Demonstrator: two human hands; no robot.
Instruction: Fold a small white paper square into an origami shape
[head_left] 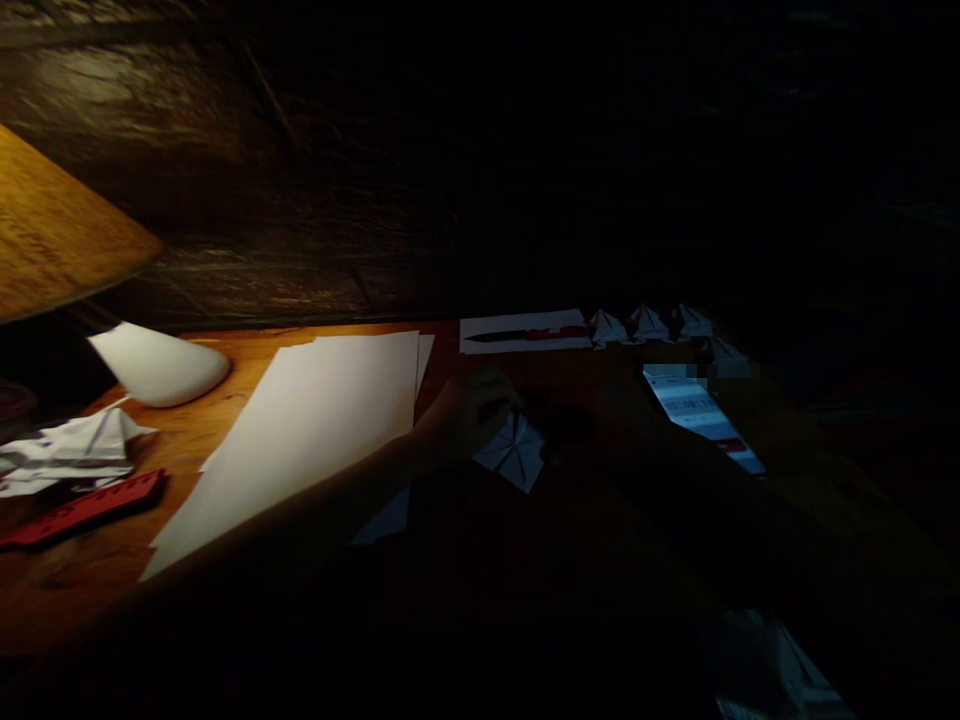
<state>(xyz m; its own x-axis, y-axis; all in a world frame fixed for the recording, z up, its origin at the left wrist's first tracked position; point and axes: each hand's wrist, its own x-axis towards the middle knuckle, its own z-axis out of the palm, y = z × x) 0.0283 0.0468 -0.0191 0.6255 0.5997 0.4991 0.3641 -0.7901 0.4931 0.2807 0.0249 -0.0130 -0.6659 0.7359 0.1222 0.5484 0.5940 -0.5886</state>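
Observation:
A small creased white paper piece (516, 452) lies on the wooden table (247, 350) in dim light. My left hand (469, 410) rests on its upper left edge with fingers curled and pressed onto it. My right hand (600, 420) sits in deep shadow just right of the paper; its fingers are too dark to read. Several finished folded paper figures (649, 325) stand in a row at the table's far edge.
A stack of white sheets (315, 430) lies left of my hand. A white lamp head (161, 365) glows at the left, with crumpled paper (75, 450) and a red ruler (82, 508) nearby. A lit phone (701, 415) lies right. A knife on paper (525, 333) sits far.

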